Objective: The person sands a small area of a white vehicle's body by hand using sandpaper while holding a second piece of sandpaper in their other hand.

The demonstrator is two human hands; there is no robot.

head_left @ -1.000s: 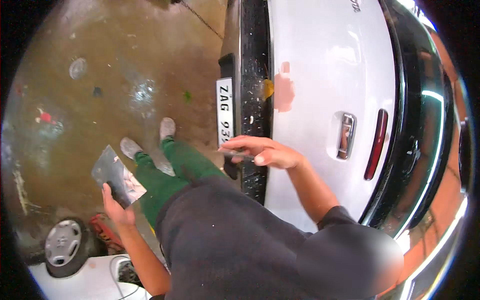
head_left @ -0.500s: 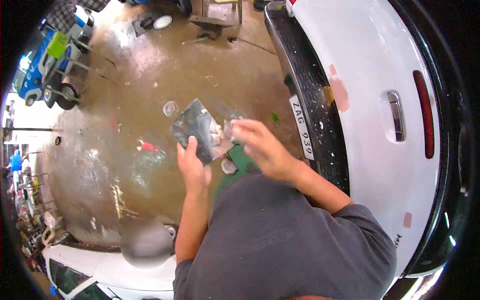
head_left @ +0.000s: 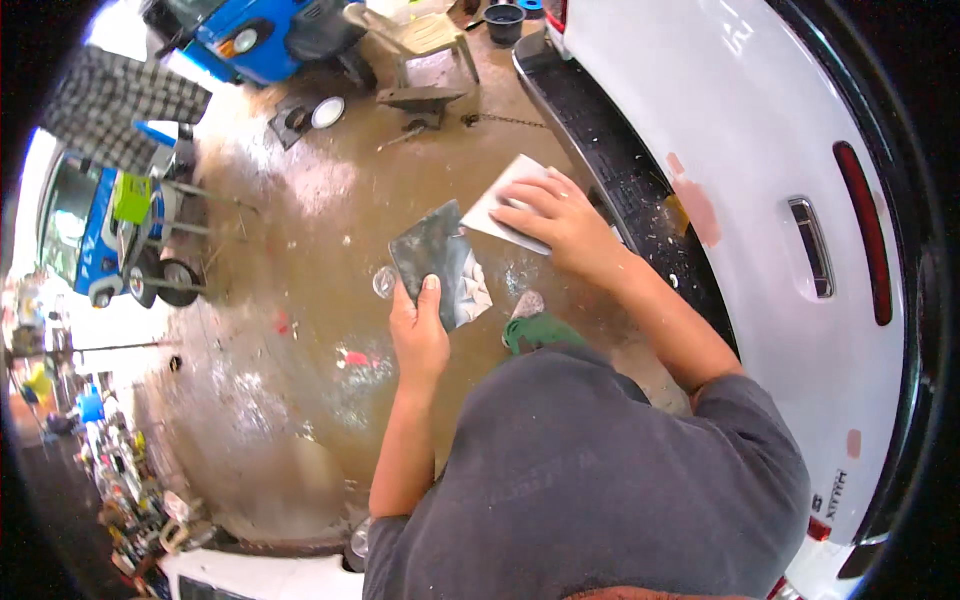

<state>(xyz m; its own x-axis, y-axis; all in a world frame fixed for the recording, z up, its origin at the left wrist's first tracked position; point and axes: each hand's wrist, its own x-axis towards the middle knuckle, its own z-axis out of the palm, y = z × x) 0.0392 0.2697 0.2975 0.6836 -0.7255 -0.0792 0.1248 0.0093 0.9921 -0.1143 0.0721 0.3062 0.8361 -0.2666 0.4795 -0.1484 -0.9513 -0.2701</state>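
Dark grey packet [head_left: 420, 250] and white sheet [head_left: 514, 172] held in 2 hands above a wet brown floor [head_left: 290, 420]. From left to right: the packet extends past the fingertips of the left grip [head_left: 420, 340], which is closed on its lower edge, thumb laid over the upper face; crumpled pale material [head_left: 473, 290] shows at its right end. The sheet lies under the spread digits of the right grip [head_left: 570, 225], which grasps it just beside the packet; whether the 2 touch cannot be told.

Hidden or indistinct, in the same order: a blue vehicle [head_left: 95, 230], partly lost in glare; the other left fingers, behind the packet; the nature of the pale material; the sheet's underside; the legs, mostly covered by the dark shirt [head_left: 620, 470], with 1 shoe [head_left: 530, 303] showing; a black bumper [head_left: 620, 140], partly behind the right forearm; a white vehicle panel [head_left: 760, 150], cut off above.
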